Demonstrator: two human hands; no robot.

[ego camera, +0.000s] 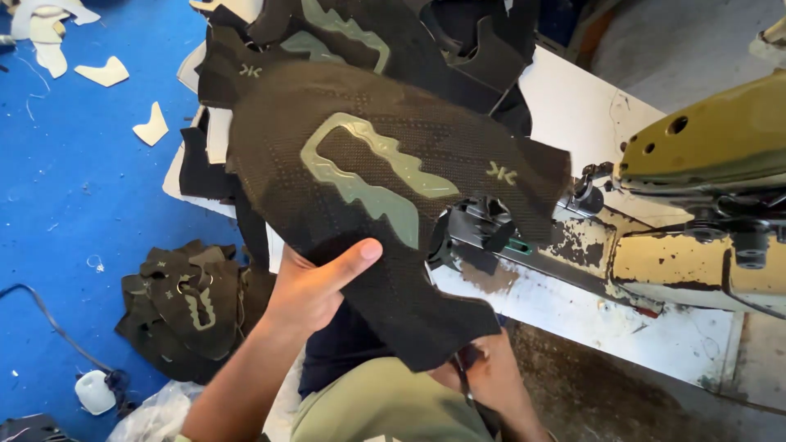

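Dark mesh shoe upper piece [393,205], broad and curved, with a pale green moulded overlay and a small light emblem near its right edge; held up in the air just left of the sewing machine [704,205], its right edge overlapping the machine's black front mechanism. Gripped along the lower edge by the left hand [315,286], thumb pressed flat on the front of the fabric, fingers hidden behind it. Right hand [479,372] below the piece, lower than the machine and to its left, mostly covered by the hanging flap of fabric; whether clenched on the piece or loose cannot be told.

Behind the held piece, up and to the left of the machine: a stack of similar dark uppers [368,41] with the same green overlays, spread over the far part of the white table [589,115]. Machine itself worn, cream and olive paint chipped, resting on that same table. Well to the left of the machine, down on the blue floor [82,205]: a second pile of dark uppers [188,311], pale offcut scraps [102,72] farther up, a small white object [94,391] and a dark cable nearby. Olive-green trousers at the bottom edge, beneath the held piece.
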